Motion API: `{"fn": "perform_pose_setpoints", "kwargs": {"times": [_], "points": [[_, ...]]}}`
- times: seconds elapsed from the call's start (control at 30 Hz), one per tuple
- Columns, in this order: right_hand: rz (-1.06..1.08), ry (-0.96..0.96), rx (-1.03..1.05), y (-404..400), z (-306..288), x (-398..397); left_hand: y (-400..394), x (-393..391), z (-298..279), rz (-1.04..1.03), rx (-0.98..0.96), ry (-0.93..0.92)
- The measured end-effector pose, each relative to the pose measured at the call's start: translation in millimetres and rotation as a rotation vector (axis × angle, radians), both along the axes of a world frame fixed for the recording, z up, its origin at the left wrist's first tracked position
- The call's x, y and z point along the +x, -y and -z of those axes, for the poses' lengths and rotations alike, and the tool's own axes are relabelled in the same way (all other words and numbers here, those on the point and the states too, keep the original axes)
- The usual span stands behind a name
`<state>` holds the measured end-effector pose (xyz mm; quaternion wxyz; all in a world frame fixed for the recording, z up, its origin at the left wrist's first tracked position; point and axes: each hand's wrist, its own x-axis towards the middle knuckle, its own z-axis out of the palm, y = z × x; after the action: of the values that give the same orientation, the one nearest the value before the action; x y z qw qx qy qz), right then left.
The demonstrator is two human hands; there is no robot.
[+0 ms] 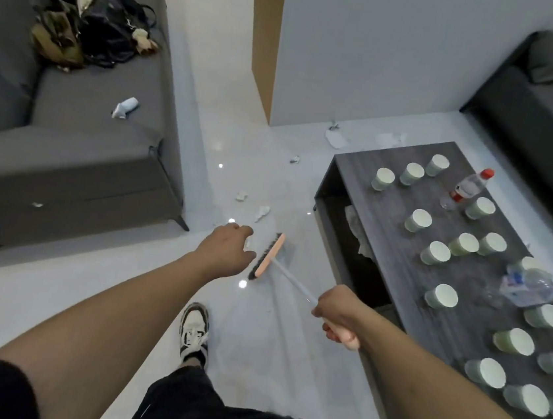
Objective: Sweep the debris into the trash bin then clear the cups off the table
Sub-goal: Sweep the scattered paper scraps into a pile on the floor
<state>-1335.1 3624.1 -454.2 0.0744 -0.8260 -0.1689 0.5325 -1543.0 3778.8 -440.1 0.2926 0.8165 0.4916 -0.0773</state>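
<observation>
The right hand [337, 314] grips the broom [268, 256] at its pink handle end, head on the floor beside the table [384, 276]; the left hand [229, 250] hangs loose-fingered, holding nothing. Paper scraps [261, 212] just ahead look light and liable to scatter, so short, gentle strokes suit. The cups [418, 220] on the table look thin and crushable, best taken by the sides.

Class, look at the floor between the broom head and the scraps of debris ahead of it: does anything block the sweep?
Nothing visible does. The broom head, its handle gripped by the right hand, faces bare tile up to the paper scraps. The left hand hangs beside the brush, not ahead of it. No trash bin is in view.
</observation>
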Motion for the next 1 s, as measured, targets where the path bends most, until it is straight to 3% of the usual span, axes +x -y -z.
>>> {"fn": "perform_pose_setpoints", "kwargs": {"times": [0.37, 0.6, 0.77, 1.0], "points": [[0.238, -0.077, 0.044, -220.9, -22.0, -86.7, -192.7, -87.9, -7.5, -0.041, -0.035, -0.043], [0.416, -0.204, 0.018, -337.2, 8.2, -116.1, -257.0, -115.4, 32.6, -0.007, -0.121, -0.114], [0.543, -0.272, -0.035, -341.6, 41.4, -117.2, -267.3, -106.9, 56.7, 0.081, -0.153, -0.146], [0.623, -0.227, -0.093, -255.2, 55.6, -109.7, -243.0, -74.4, 56.8, 0.205, -0.155, -0.156]]}}
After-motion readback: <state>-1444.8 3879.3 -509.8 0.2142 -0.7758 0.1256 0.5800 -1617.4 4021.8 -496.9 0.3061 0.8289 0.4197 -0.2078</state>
